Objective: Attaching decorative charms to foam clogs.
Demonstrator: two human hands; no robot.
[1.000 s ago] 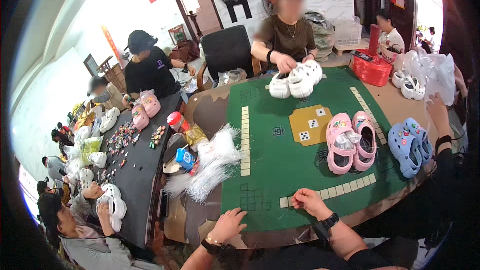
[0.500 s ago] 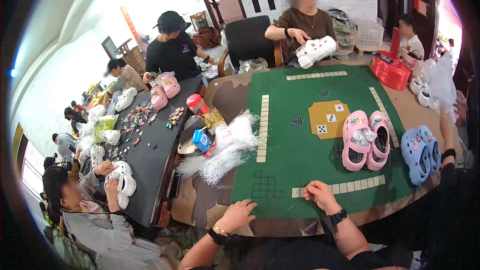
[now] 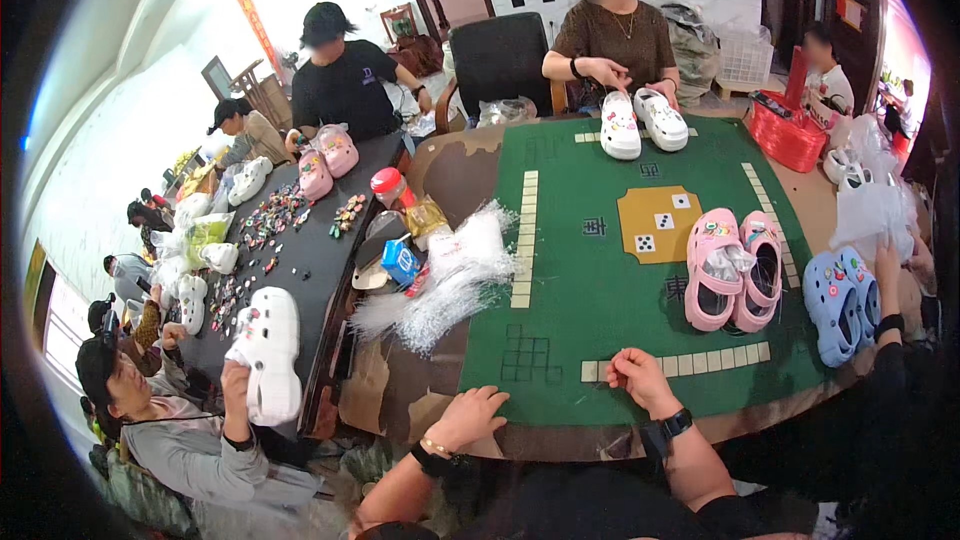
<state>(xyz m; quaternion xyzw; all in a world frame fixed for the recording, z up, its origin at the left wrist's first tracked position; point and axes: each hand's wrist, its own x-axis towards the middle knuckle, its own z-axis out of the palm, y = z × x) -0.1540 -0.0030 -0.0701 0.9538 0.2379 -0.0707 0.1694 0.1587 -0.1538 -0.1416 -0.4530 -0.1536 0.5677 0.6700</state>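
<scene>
My left hand (image 3: 468,418) lies on the near edge of the green mat (image 3: 570,340), fingers stretched out and holding nothing. To its right, my right hand (image 3: 638,380) rests with loosely curled fingers beside the near row of printed tiles (image 3: 700,364); no object shows in it. Beyond my right hand stand two pink clogs (image 3: 708,280) with colourful charms, apart from my fingers. Clear plastic is stuffed in one of them. A pair of blue clogs (image 3: 826,305), also decorated, sits farther right by the mat's edge.
Across the table a person handles white clogs (image 3: 621,130). Clear plastic strips (image 3: 440,305), a blue box (image 3: 401,260) and a red-lidded jar (image 3: 388,185) lie left. On the black table (image 3: 300,250) are scattered charms. A red twine roll (image 3: 785,135) stands at the far right.
The person opposite has lowered the white clogs onto the mat. A co-worker at left has raised a white clog. At right, another person's hand and plastic bag have come lower. My hands barely moved.
</scene>
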